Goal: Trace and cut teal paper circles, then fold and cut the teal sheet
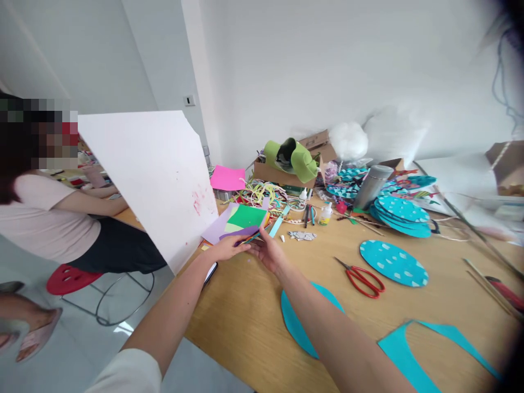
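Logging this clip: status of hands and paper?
Left hand and right hand both at the coloured paper stack. Grip unclear. Big white board leans alongside.

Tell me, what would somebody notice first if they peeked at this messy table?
Probably the big white board leaning at the table's left edge, with faint red smudges on it. Then both hands, the left hand and right hand, meeting at a stack of colored paper sheets with a green one on top. Red-handled scissors lie beside a dotted turquoise oval to the right.
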A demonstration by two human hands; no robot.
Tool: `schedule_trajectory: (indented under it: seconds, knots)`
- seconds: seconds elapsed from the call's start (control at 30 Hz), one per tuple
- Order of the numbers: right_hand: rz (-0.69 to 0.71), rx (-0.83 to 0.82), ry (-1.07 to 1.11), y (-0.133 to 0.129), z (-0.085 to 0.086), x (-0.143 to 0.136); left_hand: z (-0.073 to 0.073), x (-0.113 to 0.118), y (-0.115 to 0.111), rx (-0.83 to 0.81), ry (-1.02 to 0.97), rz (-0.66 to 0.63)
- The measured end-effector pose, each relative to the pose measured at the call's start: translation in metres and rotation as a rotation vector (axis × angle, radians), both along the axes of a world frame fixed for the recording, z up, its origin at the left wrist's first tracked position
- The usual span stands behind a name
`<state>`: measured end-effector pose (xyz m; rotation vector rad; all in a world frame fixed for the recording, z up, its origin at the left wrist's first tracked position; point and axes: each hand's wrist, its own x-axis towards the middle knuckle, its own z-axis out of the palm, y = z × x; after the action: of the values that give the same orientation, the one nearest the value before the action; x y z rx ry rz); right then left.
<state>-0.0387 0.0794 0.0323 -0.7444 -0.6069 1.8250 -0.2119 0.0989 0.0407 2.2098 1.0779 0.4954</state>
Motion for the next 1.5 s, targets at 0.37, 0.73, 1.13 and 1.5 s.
schedule_trajectory:
  seconds: [0.37, 0.73, 1.13, 1.5]
  knots:
    - [0.038, 0.139, 0.187, -0.008, -0.007, 0.001, 0.002, -0.004, 0.003, -0.024, -0.065, -0.015]
    - [-0.082, -0.016, 0.051, -0.007, -0.007, 0.008, 0.006, 0.000, -0.002, -0.015, 0.063, 0.045]
    - [-0.123, -0.175, -0.183, -0.002, -0.012, 0.015, 0.009, 0.007, -0.005, 0.006, 0.156, 0.016]
    - [-0.175, -0.084, -0.080, 0.001, -0.025, 0.016, 0.011, 0.008, -0.006, -0.001, 0.158, 0.027]
